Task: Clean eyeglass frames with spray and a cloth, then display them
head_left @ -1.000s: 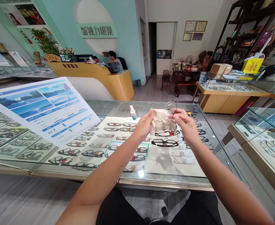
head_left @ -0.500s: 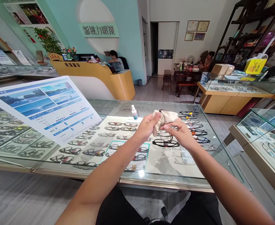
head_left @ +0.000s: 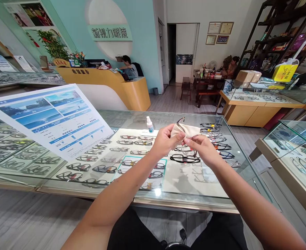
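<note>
Above the glass-topped display counter [head_left: 132, 119], the left hand [head_left: 164, 140] and the right hand [head_left: 203, 149] meet, both pinching a beige cleaning cloth [head_left: 188, 130] wrapped over a thin dark-rimmed pair of glasses [head_left: 186, 150]. A small white spray bottle [head_left: 149, 124] stands on the counter just left of the hands. A laminated blue-and-white chart [head_left: 48, 118] leans at the counter's left end.

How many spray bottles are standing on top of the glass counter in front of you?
1. A small spray bottle stands on the glass counter, just left of the left hand and the cloth. Another could be hidden behind the poster.
</note>
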The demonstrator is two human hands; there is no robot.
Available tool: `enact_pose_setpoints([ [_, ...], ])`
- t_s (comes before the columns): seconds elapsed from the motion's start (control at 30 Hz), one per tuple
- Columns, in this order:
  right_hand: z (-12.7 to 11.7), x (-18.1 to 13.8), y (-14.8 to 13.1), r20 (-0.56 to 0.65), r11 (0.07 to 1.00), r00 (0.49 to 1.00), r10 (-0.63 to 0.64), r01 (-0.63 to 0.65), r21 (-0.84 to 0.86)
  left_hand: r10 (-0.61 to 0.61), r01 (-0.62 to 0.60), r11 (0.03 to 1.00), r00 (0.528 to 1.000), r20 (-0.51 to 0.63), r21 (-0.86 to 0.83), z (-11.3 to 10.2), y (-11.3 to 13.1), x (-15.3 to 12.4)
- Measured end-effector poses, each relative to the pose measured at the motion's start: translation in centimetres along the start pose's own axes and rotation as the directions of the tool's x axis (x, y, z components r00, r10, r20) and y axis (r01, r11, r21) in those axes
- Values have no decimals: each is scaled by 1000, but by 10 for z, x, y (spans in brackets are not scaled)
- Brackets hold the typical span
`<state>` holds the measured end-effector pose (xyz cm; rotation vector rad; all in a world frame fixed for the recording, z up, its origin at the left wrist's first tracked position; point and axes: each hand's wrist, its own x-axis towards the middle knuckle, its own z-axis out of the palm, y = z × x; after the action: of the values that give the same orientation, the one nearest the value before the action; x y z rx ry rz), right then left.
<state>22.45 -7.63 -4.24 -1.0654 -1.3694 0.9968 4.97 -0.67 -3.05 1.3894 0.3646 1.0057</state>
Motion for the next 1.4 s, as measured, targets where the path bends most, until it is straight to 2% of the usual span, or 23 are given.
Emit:
enact_pose_setpoints([
  [0.13, 9, -2, 3, -5, 1000, 1000, -8, 8, 26, 94, -93, 995, 990, -101, 19, 9, -6, -4],
  [0.27, 9, -2, 7, -37, 999, 999, -25, 27, 38, 101, -87, 991, 985, -139, 102, 4, -11, -5],
  [0.47, -5, 1, 3, -74, 999, 997, -33, 36, 35, 2, 2, 995, 1000, -31, 102, -15, -12, 1],
  [0.6, -4, 2, 5, -68, 997, 997, -35, 40, 72, -7, 5, 999, 998, 56, 45, -11, -5, 2],
  [0.67, 0, 1, 8, -64, 997, 997, -40, 44, 58, -6, 5, 1000, 1000, 12, 28, -4, -4, 1],
  [0.73, 6, 0, 11, -77, 998, 996, -51, 53, 16, 7, -5, 1000, 997, -82, 28, 3, -7, -1],
  [0.9, 19, -3, 12, -73, 995, 993, -95, 93, -30, 94, -63, 991, 955, -282, 116, 8, -19, -4],
  [1.07, 13, 0, 12, -98, 995, 990, -98, 95, -34, 92, -38, 986, 935, -342, 161, -4, -23, 3],
  [1.23, 0, 4, 15, -125, 981, 984, -123, 140, 135, 54, -34, 998, 896, -440, 53, -18, -18, 13],
  [1.4, -3, 5, 12, -155, 978, 981, -112, 137, 157, -33, 6, 998, 889, -458, -60, -25, -17, 20],
])
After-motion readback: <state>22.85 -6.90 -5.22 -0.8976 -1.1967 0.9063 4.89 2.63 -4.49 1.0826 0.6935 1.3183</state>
